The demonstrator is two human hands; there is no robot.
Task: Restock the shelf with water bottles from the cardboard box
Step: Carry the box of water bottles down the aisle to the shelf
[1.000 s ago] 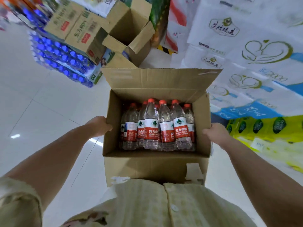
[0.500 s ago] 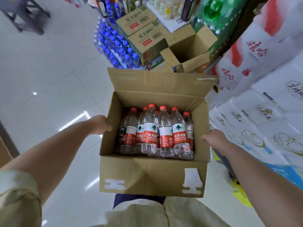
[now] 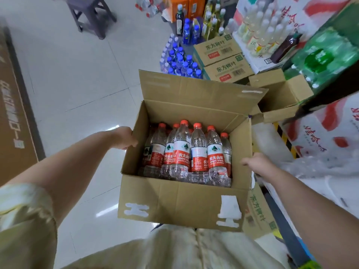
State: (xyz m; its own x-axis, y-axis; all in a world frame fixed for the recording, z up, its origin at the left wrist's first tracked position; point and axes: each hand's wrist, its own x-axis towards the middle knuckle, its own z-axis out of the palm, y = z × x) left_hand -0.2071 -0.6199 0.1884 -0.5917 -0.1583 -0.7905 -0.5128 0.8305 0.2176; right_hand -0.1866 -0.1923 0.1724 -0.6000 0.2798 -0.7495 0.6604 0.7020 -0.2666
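Carry step: left hand [image 3: 124,137] at 9, right hand [image 3: 256,164] at 3, fingers gripping cardboard box [image 3: 174,202] walls. Nongfu Spring water bottles [image 3: 196,152] all inside. Next: set down near shelf, free one hand.

both hands, left [image 3: 125,138] and right [image 3: 256,164], grip the open cardboard box [image 3: 174,202] of red-capped water bottles [image 3: 191,152].

surface: white tiled floor [image 3: 77,78] | far left: purple stool [image 3: 91,14] | far right: blue-capped bottle packs [image 3: 179,61], 2 stacked cartons [image 3: 223,59], open empty box [image 3: 279,98]
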